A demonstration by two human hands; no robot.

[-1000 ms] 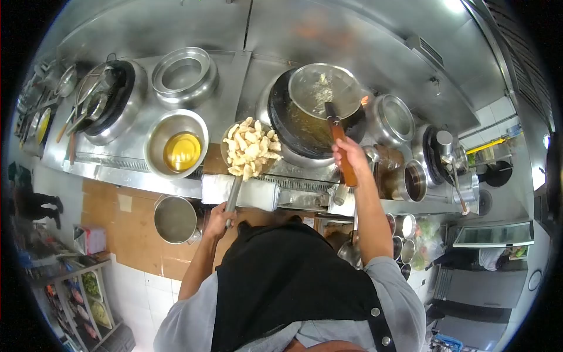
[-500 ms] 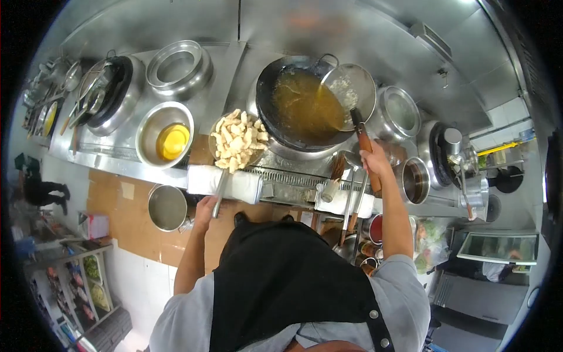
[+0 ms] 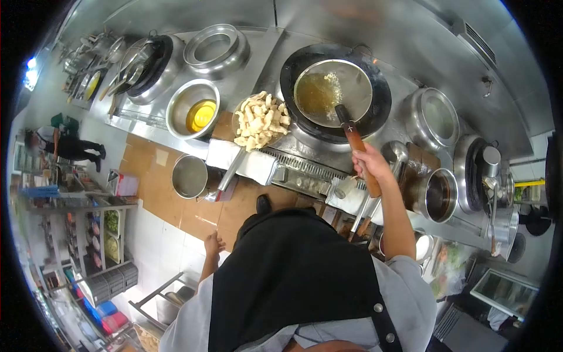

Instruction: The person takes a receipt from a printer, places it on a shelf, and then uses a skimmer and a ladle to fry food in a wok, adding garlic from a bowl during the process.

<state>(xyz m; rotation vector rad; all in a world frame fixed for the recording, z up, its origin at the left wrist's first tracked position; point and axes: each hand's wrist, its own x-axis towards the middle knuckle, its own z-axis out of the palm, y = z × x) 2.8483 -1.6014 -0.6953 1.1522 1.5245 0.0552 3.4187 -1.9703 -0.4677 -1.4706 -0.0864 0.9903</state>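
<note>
My right hand is wrapped round the wooden handle of a round fine-mesh strainer. The strainer lies over the wok, and yellowish-brown oil shows in its left part, with pale crumbs on the mesh. Down by my left side, my left hand holds nothing, its fingers loosely bent and apart. Pale, strip-shaped food pieces are heaped in a long-handled scoop beside the wok. Its metal handle sticks out over the counter edge, above and apart from my left hand.
Left of the heap stands a steel bowl with yellow liquid. A lidded-looking steel pot is behind it. On the right are a ladle, a pot of dark liquid and another pot. Another person stands far left.
My left hand has let go of the scoop's handle and dropped to my side. The strainer has moved from the wok's right rim to over its middle. The camera view has shifted.
</note>
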